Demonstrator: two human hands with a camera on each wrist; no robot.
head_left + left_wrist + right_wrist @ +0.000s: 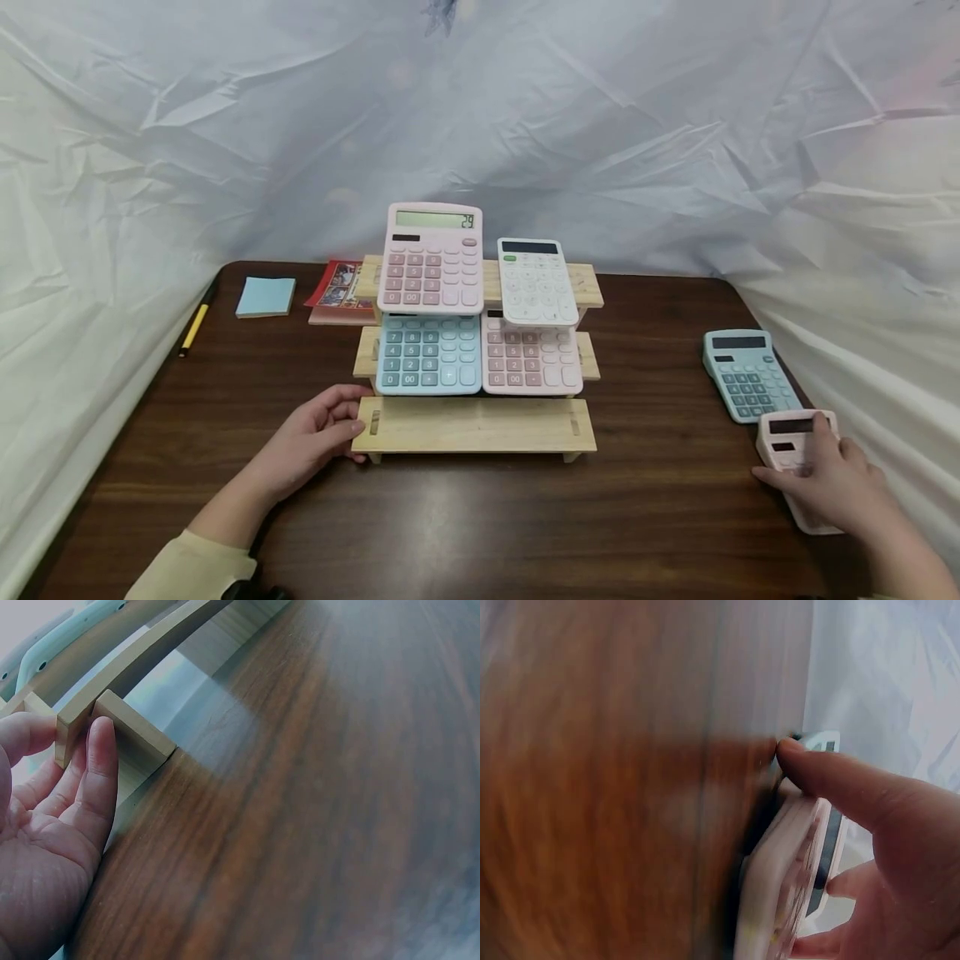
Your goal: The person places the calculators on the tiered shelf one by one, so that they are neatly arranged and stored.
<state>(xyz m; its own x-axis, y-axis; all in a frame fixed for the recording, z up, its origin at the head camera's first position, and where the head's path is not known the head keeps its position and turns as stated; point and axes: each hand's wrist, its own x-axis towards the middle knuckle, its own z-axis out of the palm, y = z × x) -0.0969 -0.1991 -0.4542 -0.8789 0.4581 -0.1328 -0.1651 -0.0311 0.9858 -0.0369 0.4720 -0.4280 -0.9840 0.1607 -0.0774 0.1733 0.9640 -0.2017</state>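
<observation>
Calculators (433,260): six, four on one rack (476,425), one seemingly in right hand (843,482)

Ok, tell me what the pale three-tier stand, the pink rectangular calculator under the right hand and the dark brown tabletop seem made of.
Pale three-tier stand: likely wood, matte; faint grain and slotted joints show.
Pink calculator: probably smooth hard plastic, given its even colour and rounded corners.
Dark brown tabletop: wood or wood-look laminate, glossy; streaked grain and a bright reflection fit both.

A blue notepad (266,297) lies between a yellow-and-black pen (195,330) and a red printed booklet (335,286) on the dark wooden table (450,533). Creased pale sheeting (480,125) hangs behind.
</observation>
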